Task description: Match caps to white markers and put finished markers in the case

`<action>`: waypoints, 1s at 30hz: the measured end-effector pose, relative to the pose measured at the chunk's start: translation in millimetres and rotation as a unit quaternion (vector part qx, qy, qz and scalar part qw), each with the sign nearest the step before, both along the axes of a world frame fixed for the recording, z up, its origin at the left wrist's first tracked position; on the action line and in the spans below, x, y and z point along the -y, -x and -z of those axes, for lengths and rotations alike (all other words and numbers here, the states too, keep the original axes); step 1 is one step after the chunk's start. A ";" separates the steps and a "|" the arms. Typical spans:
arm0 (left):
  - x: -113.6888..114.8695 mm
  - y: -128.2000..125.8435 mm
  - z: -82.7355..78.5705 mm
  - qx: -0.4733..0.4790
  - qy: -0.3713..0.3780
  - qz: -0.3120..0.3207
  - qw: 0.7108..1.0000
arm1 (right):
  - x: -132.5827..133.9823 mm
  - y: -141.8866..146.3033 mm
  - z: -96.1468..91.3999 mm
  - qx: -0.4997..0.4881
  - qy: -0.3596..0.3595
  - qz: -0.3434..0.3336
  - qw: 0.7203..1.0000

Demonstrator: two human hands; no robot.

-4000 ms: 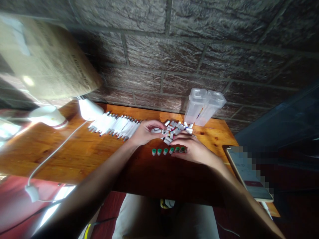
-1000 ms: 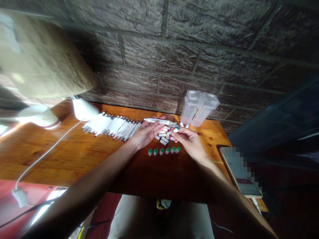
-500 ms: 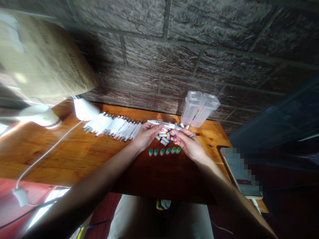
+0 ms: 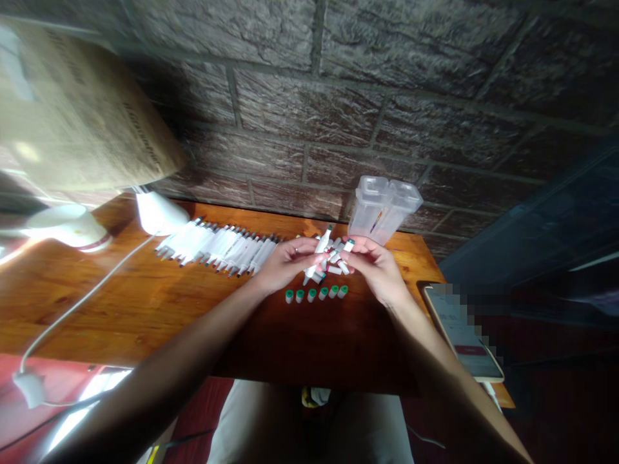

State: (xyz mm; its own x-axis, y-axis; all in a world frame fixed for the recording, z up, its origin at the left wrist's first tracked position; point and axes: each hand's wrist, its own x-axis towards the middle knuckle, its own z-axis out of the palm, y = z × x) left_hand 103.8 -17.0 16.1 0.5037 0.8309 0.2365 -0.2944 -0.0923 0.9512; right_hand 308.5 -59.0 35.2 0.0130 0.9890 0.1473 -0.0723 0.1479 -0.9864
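My left hand (image 4: 287, 265) is closed on a white marker (image 4: 323, 243) that stands at a steep tilt, its dark tip pointing up. Beside it, my right hand (image 4: 376, 265) pinches a small white marker cap (image 4: 349, 245) with a dark green end. Cap and marker are apart. Under and between the hands lies a loose heap of white caps (image 4: 333, 270) with coloured ends, partly hidden by my fingers. Closer to me, several green-topped caps (image 4: 312, 294) stand upright in a row. Left of my left hand, many white markers (image 4: 222, 248) lie side by side.
Two clear plastic cases (image 4: 382, 209) stand against the brick wall. A lamp (image 4: 157, 212) with a cable and a white round object (image 4: 72, 227) are at the left of the wooden table (image 4: 120, 303). A phone (image 4: 464, 335) lies at the right edge.
The marker in my left hand has swung from nearly level to steeply tilted. My right hand has drawn away from its end and now holds a dark-green-ended cap.
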 end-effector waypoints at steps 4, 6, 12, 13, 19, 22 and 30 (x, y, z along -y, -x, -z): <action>-0.2 -1.2 2.4 -0.018 -0.028 -0.015 0.999 | 2.9 16.4 0.6 -0.018 -0.019 0.019 0.999; -0.3 -1.5 3.6 -0.027 -0.038 -0.012 0.999 | 3.7 20.1 1.3 -0.019 -0.016 0.019 1.000; 0.9 -2.2 3.4 -0.026 -0.038 -0.008 0.999 | 4.6 19.2 2.0 -0.037 -0.011 0.022 0.999; 1.1 -2.2 2.8 -0.026 -0.039 -0.010 0.999 | 4.7 18.9 1.8 -0.039 -0.012 0.020 0.999; 0.7 -0.5 2.0 -0.053 -0.052 -0.008 0.997 | 5.4 20.5 1.0 -0.033 -0.029 0.025 0.999; -0.7 0.9 4.5 -0.066 -0.064 -0.014 0.996 | 5.4 21.0 1.6 -0.027 -0.037 0.028 0.999; -2.7 3.8 8.4 -0.102 -0.092 0.007 0.991 | 4.9 21.0 3.1 -0.024 -0.045 0.023 0.998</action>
